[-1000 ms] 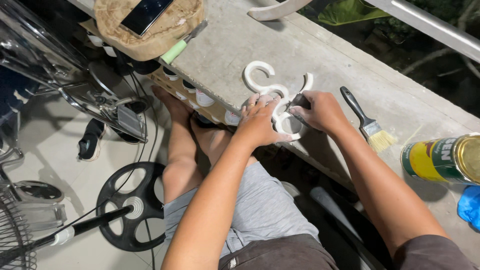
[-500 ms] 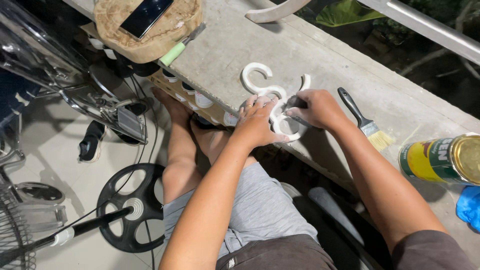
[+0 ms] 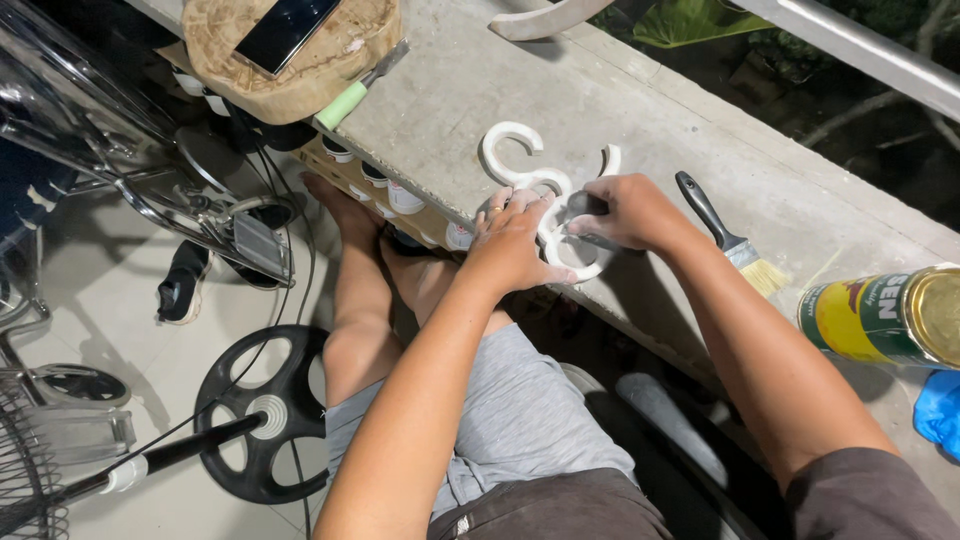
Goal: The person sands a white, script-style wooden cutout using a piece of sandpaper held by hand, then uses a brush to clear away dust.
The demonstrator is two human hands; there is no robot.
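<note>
White curly piece, a chain of open rings, flat on grey concrete bench, near its front edge. Left hand laid palm-down over middle of piece, fingers spread and pressing it to the bench, not curled round it. Right hand at piece's right side, fingers pinched shut on something small and dark pressed against the white surface; too hidden to tell what it is. Lower ring poking out between the two hands, upper hook clear of both. Paintbrush with black handle and pale bristles lying just right of right hand, untouched. Paint tin, yellow and green with gold lid, on its side farther right, lid looks shut; blue scrap beside it. Judging from that: surface work on the piece in hand, brush and tin not yet taken up, so any coating seems left to do; piece already pale all over, finish state unclear. Farther left on bench: tan hat with dark phone on top, green-handled tool at its edge. Below, on tiled floor: black fan base, wire fan guard, bare legs folded under bench.
</note>
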